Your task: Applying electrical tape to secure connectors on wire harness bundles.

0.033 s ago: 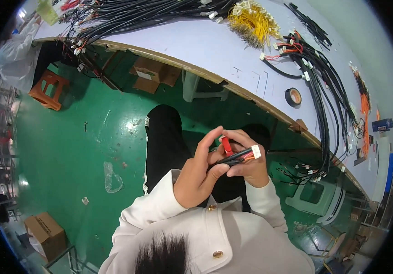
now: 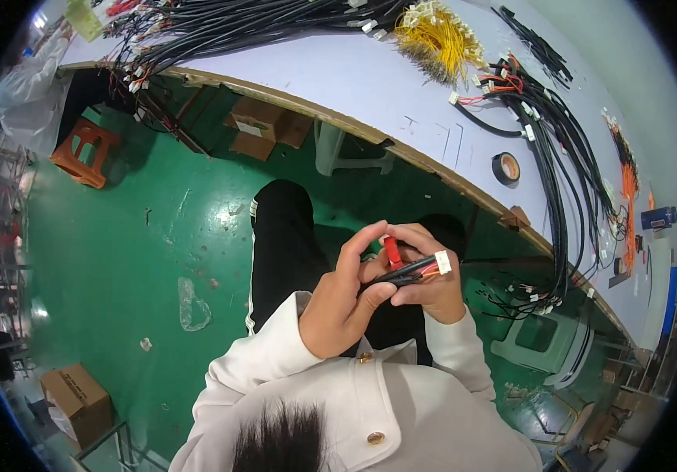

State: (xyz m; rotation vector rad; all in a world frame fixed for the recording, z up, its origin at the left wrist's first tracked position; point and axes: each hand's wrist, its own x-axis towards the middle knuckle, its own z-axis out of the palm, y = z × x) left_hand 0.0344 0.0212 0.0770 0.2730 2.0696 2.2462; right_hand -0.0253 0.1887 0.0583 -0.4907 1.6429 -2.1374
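Above my lap, my left hand [image 2: 345,295] and my right hand [image 2: 431,283] are brought together around a wire harness [image 2: 408,273]. Its black-sleeved cable runs between my thumbs and fingers. At its right end, red and orange wires enter a white connector [image 2: 442,263], which lies against my right hand. My left hand is closed on the black cable, thumb along its near side. Between the fingertips of both hands shows a red band-like piece [image 2: 392,253], perhaps a tape roll; my right fingers curl over it. Parts of the cable are hidden by my fingers.
A white table [image 2: 338,75] curves across the far side, bearing black cable bundles [image 2: 547,149], yellow wires [image 2: 445,47] and a black tape roll [image 2: 505,167]. Below are a green stool [image 2: 539,346], an orange stool [image 2: 86,153] and cardboard boxes [image 2: 79,401]. Another person's sleeve [image 2: 27,102] is at far left.
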